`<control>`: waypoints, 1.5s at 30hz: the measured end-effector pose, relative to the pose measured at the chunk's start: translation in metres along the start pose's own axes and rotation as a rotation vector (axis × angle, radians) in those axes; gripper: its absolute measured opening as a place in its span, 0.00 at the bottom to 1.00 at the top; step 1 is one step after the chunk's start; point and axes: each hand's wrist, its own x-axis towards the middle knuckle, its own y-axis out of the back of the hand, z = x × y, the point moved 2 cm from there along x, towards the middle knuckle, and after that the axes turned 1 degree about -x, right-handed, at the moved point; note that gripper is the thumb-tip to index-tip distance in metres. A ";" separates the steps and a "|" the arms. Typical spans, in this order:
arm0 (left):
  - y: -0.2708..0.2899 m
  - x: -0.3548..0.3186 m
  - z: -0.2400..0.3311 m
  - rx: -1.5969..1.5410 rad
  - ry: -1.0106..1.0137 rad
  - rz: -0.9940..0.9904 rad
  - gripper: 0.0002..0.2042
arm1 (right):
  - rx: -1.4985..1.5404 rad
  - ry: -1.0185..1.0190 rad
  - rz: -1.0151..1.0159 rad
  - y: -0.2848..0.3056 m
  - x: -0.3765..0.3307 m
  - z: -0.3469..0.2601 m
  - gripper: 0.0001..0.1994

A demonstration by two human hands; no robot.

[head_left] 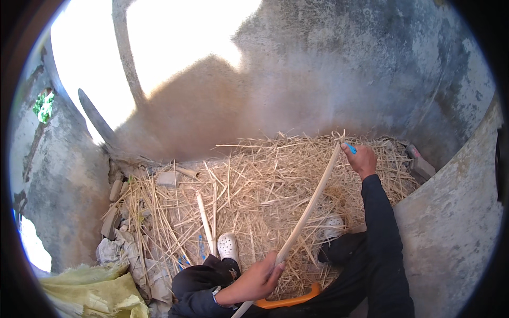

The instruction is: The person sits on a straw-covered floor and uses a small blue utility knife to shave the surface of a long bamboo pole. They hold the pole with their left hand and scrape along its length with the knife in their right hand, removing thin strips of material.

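Note:
A long pale stick slants up and away from my lap, its far end frayed into thin curled shavings. Near its lower end my left hand is closed around it. Beside the frayed tip, my right hand is a fist with a small bright blue piece poking out of it, like the end of a handle. The rest of that blue thing is hidden in the fingers, so its kind does not show.
Straw-like shavings cover the ground between concrete walls. Another peeled stick lies by my white clog. A yellow-green sack is at lower left; a curved orange edge shows under me. Rubble lines the left.

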 end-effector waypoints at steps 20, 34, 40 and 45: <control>0.030 0.036 -0.033 -0.209 -0.128 0.255 0.17 | 0.324 0.396 -0.305 0.025 -0.104 -0.134 0.36; 0.031 0.029 -0.011 -0.017 -0.027 0.252 0.14 | 0.307 0.495 -0.287 0.015 -0.127 -0.148 0.38; 0.034 0.025 -0.001 0.040 0.016 0.229 0.12 | 0.252 0.458 -0.264 0.009 -0.104 -0.142 0.38; 0.025 0.017 -0.005 0.043 0.035 0.169 0.11 | 0.248 0.177 -0.220 -0.008 -0.059 -0.100 0.38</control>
